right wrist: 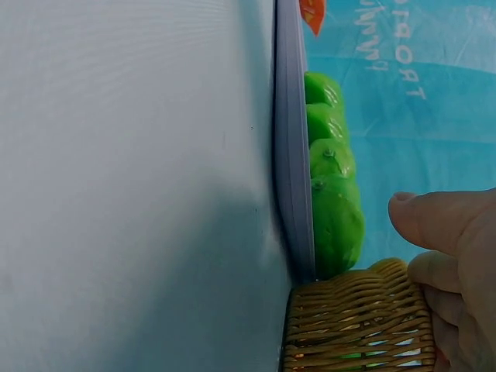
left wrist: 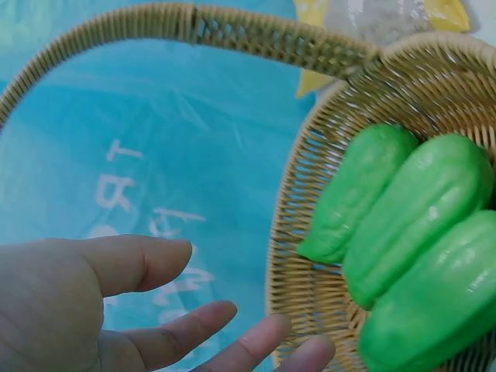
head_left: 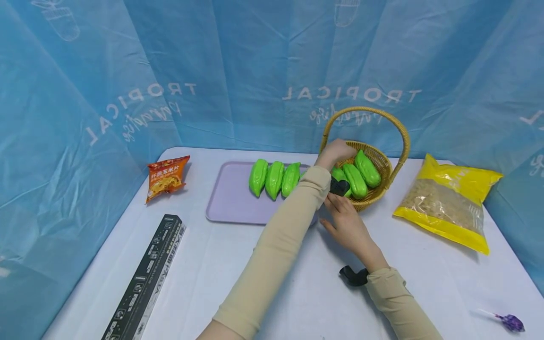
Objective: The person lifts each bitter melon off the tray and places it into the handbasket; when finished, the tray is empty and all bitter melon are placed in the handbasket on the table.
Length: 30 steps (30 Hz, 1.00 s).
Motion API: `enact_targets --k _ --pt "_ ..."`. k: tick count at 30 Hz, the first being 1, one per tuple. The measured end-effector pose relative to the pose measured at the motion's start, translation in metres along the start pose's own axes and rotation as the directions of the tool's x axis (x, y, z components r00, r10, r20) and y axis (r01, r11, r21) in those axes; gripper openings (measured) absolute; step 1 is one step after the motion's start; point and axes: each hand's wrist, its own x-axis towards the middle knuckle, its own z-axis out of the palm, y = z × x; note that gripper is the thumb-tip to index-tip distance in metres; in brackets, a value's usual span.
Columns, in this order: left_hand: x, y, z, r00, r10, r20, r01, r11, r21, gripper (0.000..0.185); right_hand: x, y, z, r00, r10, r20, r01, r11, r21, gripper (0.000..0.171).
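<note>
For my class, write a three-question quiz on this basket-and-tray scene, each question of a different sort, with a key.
1. True or false: the left hand grips a green gourd.
2. How many green gourds lie in the basket?
   A. one  B. three  C. five
3. Fill in: the other gourds lie on the lilac ____.

Key
1. False: in the left wrist view its fingers are straight and hold nothing, beside the basket rim.
2. B: three basket gourds.
3. tray. The right hand rests at the basket's near wall.
</note>
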Motion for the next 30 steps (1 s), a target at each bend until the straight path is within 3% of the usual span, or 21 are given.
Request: enact_targets --k 1,6,10,13,18,25,30 --pt "-0.008 0.004 -0.002 1.0 0.01 0.0 -0.01 1.0 0.013 0.046 0.0 0.0 0.0 1.0 0.004 0.005 -0.004 1.0 0.003 0.061" --pt "-0.014 0.004 -0.002 0.992 0.109 -0.058 -0.106 0.993 0.061 0.035 0.001 -0.001 0.0 0.999 0.027 0.022 -0.027 1.0 0.012 0.06" --pt "-0.022 0.001 -0.003 0.962 0.241 -0.126 -0.242 0.97 0.009 0.035 0.002 -0.001 0.0 0.999 0.038 0.031 -0.039 0.999 0.009 0.059" --pt "-0.028 -0.005 -0.007 0.94 0.293 -0.176 -0.306 0.951 -0.051 0.036 0.002 0.0 0.001 1.0 0.024 0.012 -0.024 1.0 0.008 0.058" --pt "-0.034 -0.024 -0.013 0.926 0.303 -0.226 -0.333 0.936 -0.112 0.036 0.001 0.0 0.001 1.0 0.02 -0.007 -0.02 1.0 -0.004 0.056" --pt "-0.034 -0.055 -0.026 0.914 0.281 -0.294 -0.329 0.936 -0.127 0.038 0.001 -0.002 -0.002 0.998 0.045 0.052 -0.045 0.999 0.009 0.064" --pt "-0.038 -0.078 -0.039 0.901 0.247 -0.356 -0.315 0.937 -0.148 0.037 0.002 -0.003 -0.001 0.998 0.041 0.049 -0.041 0.999 0.012 0.065"
